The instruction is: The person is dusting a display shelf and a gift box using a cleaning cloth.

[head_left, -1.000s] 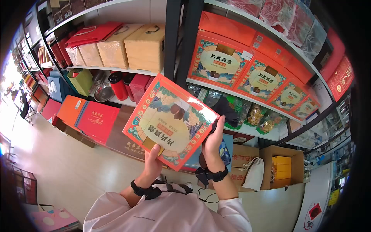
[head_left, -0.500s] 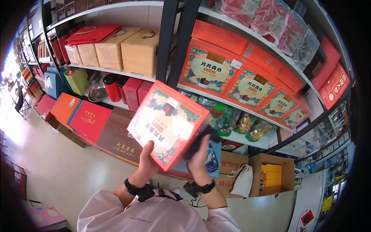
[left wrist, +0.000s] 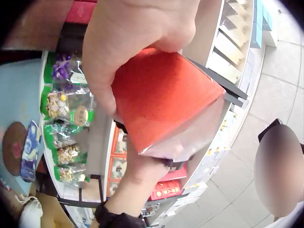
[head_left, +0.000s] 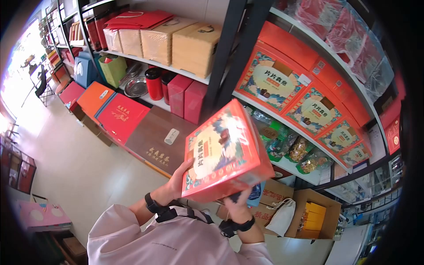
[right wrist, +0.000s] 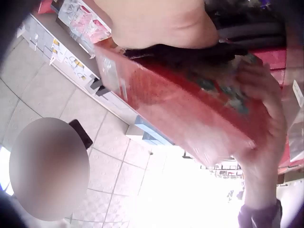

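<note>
A red gift box (head_left: 223, 148) with an illustrated front and Chinese lettering is held tilted before the chest. My left hand (head_left: 178, 179) grips its left edge, thumb on the printed front. In the left wrist view that hand bends over the box's plain red side, which has a clear wrap. Below the box is my right hand (head_left: 238, 205), its fingers partly hidden by the box. A black cloth (right wrist: 164, 51) is bunched between the right palm and the box in the right wrist view, which is blurred.
Matching red boxes (head_left: 269, 84) line the shelf at right, above bags of snacks (head_left: 300, 148). Flat gift boxes (head_left: 121, 112) lie along the low counter at left. An open carton (head_left: 333, 207) and a white drawstring bag (head_left: 281, 218) stand at lower right.
The box has turned and tilted, so its lower side now shows. My right hand and the cloth went from its right edge to beneath it. The left hand keeps its grip.
</note>
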Demonstrator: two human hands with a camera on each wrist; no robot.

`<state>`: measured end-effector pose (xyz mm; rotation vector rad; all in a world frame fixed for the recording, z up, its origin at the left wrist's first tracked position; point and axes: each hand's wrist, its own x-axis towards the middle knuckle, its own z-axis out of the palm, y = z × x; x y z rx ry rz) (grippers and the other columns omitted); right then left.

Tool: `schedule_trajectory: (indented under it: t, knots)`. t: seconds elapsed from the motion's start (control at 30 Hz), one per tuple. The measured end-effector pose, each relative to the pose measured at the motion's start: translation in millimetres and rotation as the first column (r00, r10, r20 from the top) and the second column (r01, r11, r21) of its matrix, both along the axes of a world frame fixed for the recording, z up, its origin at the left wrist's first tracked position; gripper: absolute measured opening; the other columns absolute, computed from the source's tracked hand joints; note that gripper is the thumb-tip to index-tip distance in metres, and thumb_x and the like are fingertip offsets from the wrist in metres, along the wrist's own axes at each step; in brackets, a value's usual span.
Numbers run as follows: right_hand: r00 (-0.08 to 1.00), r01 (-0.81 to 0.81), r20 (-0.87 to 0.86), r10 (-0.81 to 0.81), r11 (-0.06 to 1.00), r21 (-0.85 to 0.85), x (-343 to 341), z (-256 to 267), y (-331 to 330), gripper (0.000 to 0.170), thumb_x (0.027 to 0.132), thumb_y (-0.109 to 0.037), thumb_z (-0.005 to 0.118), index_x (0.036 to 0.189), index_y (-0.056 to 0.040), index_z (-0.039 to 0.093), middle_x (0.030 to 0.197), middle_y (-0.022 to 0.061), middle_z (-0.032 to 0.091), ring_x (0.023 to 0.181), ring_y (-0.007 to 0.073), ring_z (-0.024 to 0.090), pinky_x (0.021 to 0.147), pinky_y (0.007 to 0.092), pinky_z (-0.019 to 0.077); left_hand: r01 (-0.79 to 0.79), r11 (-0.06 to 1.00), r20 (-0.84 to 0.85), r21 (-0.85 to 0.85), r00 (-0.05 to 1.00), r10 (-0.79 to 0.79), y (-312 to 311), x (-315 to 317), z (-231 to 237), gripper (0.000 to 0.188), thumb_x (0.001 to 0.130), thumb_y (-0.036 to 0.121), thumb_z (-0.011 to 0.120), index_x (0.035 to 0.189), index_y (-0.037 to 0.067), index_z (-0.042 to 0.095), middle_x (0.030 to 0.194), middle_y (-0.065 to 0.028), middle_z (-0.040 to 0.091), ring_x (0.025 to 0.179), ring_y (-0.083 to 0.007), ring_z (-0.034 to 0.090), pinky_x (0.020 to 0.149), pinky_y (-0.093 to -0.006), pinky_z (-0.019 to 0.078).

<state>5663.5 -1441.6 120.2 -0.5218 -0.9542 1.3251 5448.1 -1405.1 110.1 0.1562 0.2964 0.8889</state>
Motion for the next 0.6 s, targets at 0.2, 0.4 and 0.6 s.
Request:
schedule_trajectory:
  t: [0.2,0.4,0.6]
  knots:
    - [0.930,-0.257,-0.350,0.109,0.875,-0.411,13,47,45,0.066,0.095,-0.058,0.038,0.135,-0.0058,0.045,0.126,0.0131,0.056,0.111,0.0258,0.057,0.094,0.0399,0.0461,0.121,0.992,-0.156,0.017,0.981,-0.117,-7,-43,-18,0.058,0.096,0.035,0.053,0.139,-0.001,0.038,0.133,-0.0170,0.054,0.116,-0.0249,0.058,0.100,-0.0384,0.0475]
    - [0.952,-0.302,-0.214,0.217,0.758,-0.578,3,-36,22,0.053,0.093,-0.042,0.057,0.131,-0.0054,0.050,0.122,0.0091,0.060,0.109,0.0213,0.059,0.094,0.0376,0.0475,0.120,0.989,-0.498,0.090,0.865,-0.060,19,-100,-28,0.056,0.096,0.028,0.056,0.141,0.002,0.036,0.129,-0.0142,0.056,0.111,-0.0188,0.061,0.094,-0.0336,0.0517]
    - [0.961,-0.276,-0.193,0.199,0.638,-0.719,-45,-97,13,0.056,0.088,-0.024,0.067,0.134,-0.0035,0.043,0.130,0.0095,0.053,0.118,0.0230,0.053,0.096,0.0381,0.0460,0.380,0.911,-0.764,0.162,0.632,-0.128,65,-139,-47,0.056,0.094,0.027,0.061,0.141,0.004,0.042,0.127,-0.0081,0.057,0.115,-0.0145,0.056,0.095,-0.0290,0.0473]
